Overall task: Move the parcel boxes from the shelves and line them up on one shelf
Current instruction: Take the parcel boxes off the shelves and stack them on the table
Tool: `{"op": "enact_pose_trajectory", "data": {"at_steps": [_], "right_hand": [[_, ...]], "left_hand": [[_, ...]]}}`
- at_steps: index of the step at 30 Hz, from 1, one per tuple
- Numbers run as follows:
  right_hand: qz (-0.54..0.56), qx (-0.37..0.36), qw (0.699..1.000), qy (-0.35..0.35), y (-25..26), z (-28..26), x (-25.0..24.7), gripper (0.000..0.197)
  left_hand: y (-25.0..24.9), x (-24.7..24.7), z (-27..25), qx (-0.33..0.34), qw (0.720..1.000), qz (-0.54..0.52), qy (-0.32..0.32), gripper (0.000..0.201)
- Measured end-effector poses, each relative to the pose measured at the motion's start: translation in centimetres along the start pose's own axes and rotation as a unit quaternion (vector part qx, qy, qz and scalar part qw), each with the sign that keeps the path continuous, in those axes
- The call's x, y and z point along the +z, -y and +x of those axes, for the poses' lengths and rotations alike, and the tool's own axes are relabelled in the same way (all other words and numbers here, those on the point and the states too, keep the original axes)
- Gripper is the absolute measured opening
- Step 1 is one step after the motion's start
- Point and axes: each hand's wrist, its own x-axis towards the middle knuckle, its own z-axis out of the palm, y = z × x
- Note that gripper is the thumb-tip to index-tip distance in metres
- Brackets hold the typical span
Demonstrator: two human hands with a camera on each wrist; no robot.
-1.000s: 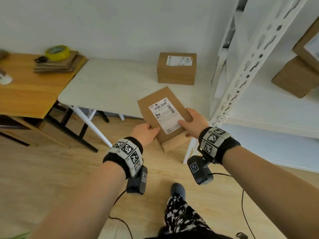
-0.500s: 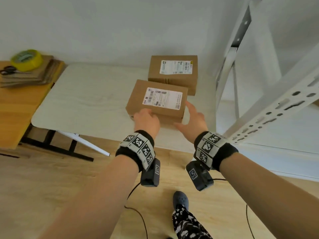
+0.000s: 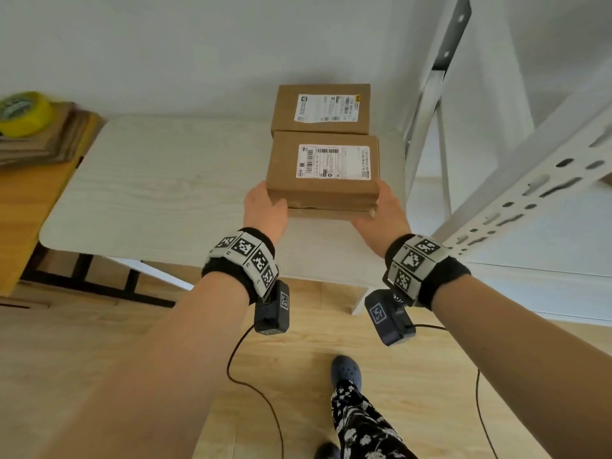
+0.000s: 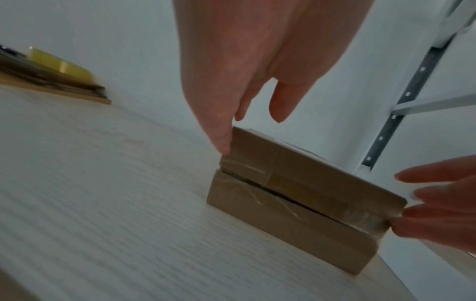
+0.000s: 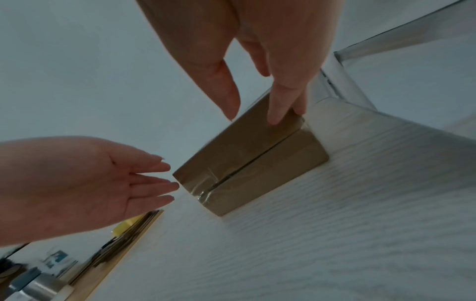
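Straight-fingered, both left hand and right hand touch the near parcel box's sides.

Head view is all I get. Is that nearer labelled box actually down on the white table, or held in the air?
Observer: Down. The left wrist view shows the nearer box with its bottom edge resting flat on the white table.
Operator: Is the side facing the person sealed?
Observer: Yes. Clear tape crosses the seam on that side, and it looks wrinkled near the left end.
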Motion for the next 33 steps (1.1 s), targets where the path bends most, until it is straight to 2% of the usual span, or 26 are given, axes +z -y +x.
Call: {"op": "enact_pose_trajectory", "data": {"at_steps": [3, 7, 14, 21, 27, 33], "right_hand": [[-0.028, 0.008, 0.999, 0.028, -0.4, -2.0, -0.3, 0.072], [-0.045, -0.007, 0.999, 0.021, -0.7, -5.8, -0.7, 0.062], [-0.059, -0.056, 0.996, -0.025, -1.6, -14.2, -3.5, 0.034], [-0.045, -0.069, 0.992, -0.096, -1.8, -20.8, -9.3, 0.023], [-0.052, -0.078, 0.983, -0.156, -2.3, -22.6, -15.8, 0.019], [-0.073, -0.081, 0.966, -0.235, -3.5, -20.5, -23.9, 0.022]], "left_hand": [[0.3, -0.6, -2.0, 0.004, 1.0, 0.028, -0.006, 0.049], [0.2, -1.4, -5.9, 0.053, 0.998, 0.038, -0.002, 0.047], [-0.6, -1.5, -15.2, 0.16, 0.985, 0.065, 0.026, 0.04], [-4.5, -0.1, -21.5, 0.263, 0.961, 0.061, 0.057, 0.03], [-10.0, 3.5, -24.3, 0.321, 0.939, 0.072, 0.101, 0.029], [-17.6, 9.7, -24.5, 0.376, 0.914, 0.076, 0.129, 0.029]]}}
